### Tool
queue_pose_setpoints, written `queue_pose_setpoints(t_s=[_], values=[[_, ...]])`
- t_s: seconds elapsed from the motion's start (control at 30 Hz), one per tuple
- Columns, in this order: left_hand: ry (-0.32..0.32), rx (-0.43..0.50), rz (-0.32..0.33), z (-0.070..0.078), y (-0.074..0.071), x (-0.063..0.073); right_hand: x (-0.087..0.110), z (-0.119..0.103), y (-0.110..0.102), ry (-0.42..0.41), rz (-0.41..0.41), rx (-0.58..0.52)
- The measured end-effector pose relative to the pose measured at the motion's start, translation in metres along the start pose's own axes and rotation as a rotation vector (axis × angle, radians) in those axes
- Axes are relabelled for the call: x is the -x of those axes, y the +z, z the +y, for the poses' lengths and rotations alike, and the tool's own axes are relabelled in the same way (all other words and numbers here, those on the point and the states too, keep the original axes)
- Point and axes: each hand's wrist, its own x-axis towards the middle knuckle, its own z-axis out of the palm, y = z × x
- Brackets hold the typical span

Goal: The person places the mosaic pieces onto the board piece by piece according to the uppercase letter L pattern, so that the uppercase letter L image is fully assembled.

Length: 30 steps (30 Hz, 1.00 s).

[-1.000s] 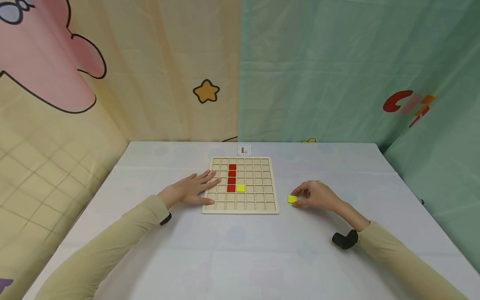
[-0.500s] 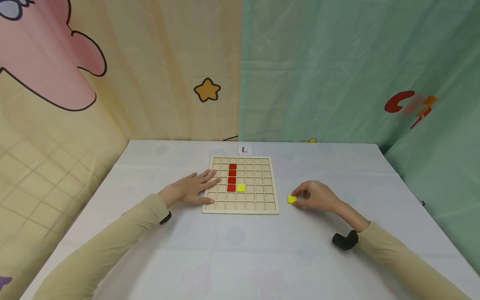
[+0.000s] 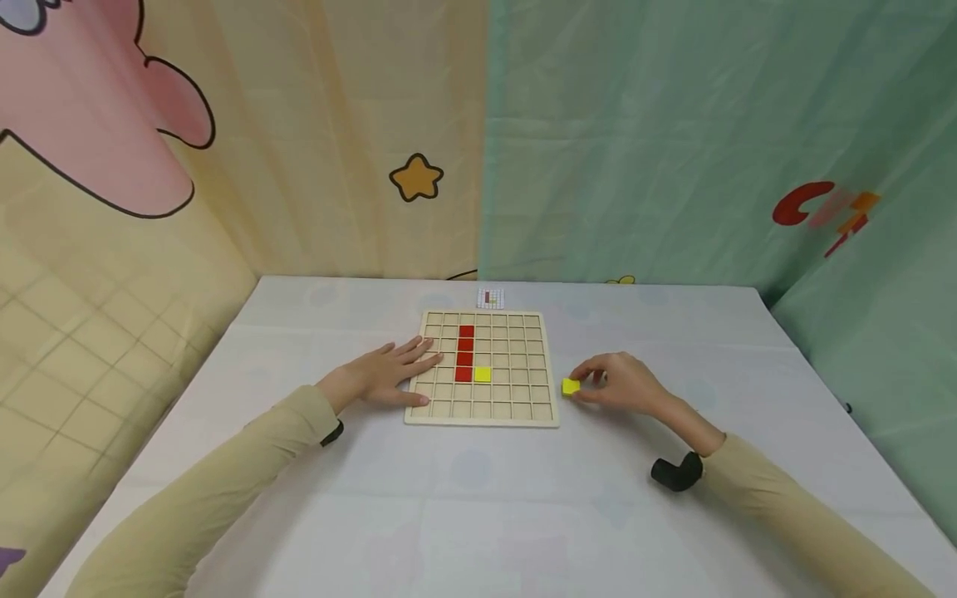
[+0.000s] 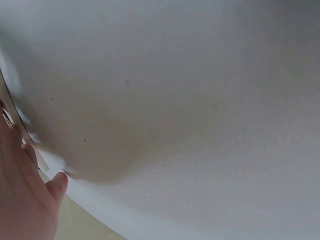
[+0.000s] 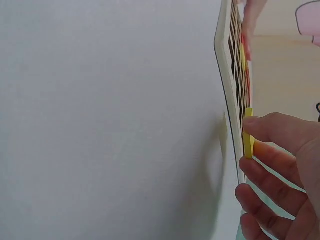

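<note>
A wooden grid board lies in the middle of the table in the head view. Four-sided red tiles fill a column of several cells, and one yellow tile sits beside the lowest of them. My left hand rests with spread fingers on the board's left edge. Just right of the board, my right hand pinches a second yellow tile between thumb and fingers. The right wrist view shows this tile edge-on, with the thumb on one side and fingertips on the other.
A small printed card with a coloured grid lies behind the board. The white-covered table meets a printed curtain at its back edge. A black wrist device hangs below the right forearm.
My right hand has moved slightly left and away from me with the pinched yellow tile, closer to the board. The left hand stays in place on the board.
</note>
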Motion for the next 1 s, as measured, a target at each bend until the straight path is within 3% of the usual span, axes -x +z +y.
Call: queue_pose_setpoints(t_s=[0.57, 1.0], values=[[-0.006, 0.016, 0.006, 0.003, 0.000, 0.002, -0.032, -0.027, 0.009, -0.016, 0.067, -0.028], [0.003, 0.009, 0.016, 0.003, 0.001, 0.002, -0.057, -0.046, 0.022, -0.014, 0.071, -0.081]])
